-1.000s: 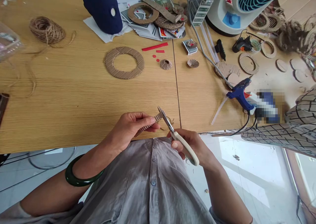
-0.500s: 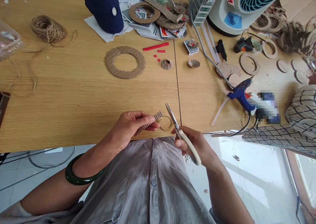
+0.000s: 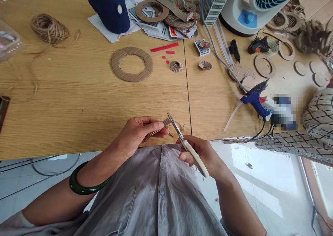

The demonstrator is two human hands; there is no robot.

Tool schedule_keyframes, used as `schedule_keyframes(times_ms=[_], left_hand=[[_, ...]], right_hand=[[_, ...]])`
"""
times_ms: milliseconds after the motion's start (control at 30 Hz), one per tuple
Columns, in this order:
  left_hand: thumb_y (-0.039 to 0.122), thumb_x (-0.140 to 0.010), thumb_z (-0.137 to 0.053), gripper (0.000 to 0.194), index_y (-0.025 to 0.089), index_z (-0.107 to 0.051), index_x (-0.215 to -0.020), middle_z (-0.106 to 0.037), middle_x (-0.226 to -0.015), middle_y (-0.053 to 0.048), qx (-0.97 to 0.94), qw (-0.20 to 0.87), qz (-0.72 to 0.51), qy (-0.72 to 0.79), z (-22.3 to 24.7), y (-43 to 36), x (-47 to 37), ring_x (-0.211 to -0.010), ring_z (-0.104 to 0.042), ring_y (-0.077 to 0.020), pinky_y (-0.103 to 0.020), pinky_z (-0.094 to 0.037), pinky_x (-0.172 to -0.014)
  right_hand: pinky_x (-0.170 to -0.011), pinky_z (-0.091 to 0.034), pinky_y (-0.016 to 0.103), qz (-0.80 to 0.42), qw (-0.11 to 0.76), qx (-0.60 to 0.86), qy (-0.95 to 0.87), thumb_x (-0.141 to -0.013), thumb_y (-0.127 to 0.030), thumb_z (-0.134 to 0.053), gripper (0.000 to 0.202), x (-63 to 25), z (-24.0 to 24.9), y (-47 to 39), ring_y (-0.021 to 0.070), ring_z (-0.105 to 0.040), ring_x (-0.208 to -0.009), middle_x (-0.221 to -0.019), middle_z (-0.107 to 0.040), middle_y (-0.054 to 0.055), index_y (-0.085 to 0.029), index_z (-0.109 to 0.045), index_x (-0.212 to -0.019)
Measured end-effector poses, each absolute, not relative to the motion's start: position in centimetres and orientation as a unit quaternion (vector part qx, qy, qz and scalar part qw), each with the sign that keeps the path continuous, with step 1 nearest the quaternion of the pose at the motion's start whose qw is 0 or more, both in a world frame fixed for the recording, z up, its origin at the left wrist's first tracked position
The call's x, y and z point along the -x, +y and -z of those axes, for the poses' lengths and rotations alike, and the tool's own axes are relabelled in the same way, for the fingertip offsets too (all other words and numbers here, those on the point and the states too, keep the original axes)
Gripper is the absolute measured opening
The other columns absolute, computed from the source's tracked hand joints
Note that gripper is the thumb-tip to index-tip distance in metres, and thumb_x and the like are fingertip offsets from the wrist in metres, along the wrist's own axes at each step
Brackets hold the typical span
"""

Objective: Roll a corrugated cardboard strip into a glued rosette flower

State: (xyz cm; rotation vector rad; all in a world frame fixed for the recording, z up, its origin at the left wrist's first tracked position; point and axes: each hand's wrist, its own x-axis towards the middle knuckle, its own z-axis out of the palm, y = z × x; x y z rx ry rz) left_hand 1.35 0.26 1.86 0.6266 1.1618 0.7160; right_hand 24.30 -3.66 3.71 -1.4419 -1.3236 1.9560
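Near the table's front edge, my left hand [image 3: 145, 130] pinches a ribbed cardboard strip [image 3: 151, 134] between thumb and fingers. My right hand [image 3: 199, 152] is closed round the pale handles of the scissors [image 3: 191, 152]. The blades point up and left, and their tips are at the strip's upper right end. Behind the blades lies a thin ring of twine or cardboard [image 3: 171, 134], partly covered. Farther back are a flat cardboard ring [image 3: 122, 74], a small pleated cardboard piece [image 3: 176, 66] and red strips [image 3: 164, 47].
A twine ball [image 3: 49, 29] lies at the back left. A dark blue object [image 3: 109, 10], playing cards [image 3: 158, 33] and a white fan [image 3: 239, 17] stand or lie behind. To the right are a blue glue gun [image 3: 253, 99] and a person's checked sleeve [image 3: 318, 107].
My right hand has moved left with the scissors, bringing the blade tips from beside the cardboard strip to its end. My left hand has hardly moved.
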Motion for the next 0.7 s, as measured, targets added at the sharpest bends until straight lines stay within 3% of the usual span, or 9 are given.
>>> schedule_keyframes(times_ms=[267,700], left_hand=[[0.038,-0.079,-0.084,0.018,0.021,-0.081,-0.074,-0.080,-0.075,-0.001,-0.292,0.732,-0.318,0.527,-1.80,0.35,-1.33,-0.075,-0.075,-0.0145,-0.021,-0.059,-0.077],[0.041,-0.077,-0.083,0.021,0.020,-0.081,-0.073,-0.080,-0.077,-0.006,-0.306,0.714,-0.308,0.549,-1.93,0.35,-1.58,-0.080,-0.076,-0.0224,-0.030,-0.058,-0.078]], right_hand=[[-0.050,-0.033,0.024,-0.697,0.180,0.504,-0.477,-0.081,-0.063,-0.077,0.053,-24.40,-3.37,-3.73,0.0083,-0.043,-0.056,-0.068,-0.048,-0.004,-0.014,-0.066,-0.100],[-0.039,-0.038,0.020,-0.700,0.175,0.522,-0.455,-0.076,-0.066,-0.080,0.055,-24.13,-3.66,-3.55,0.0077,-0.042,-0.050,-0.064,-0.045,-0.006,-0.016,-0.066,-0.094]])
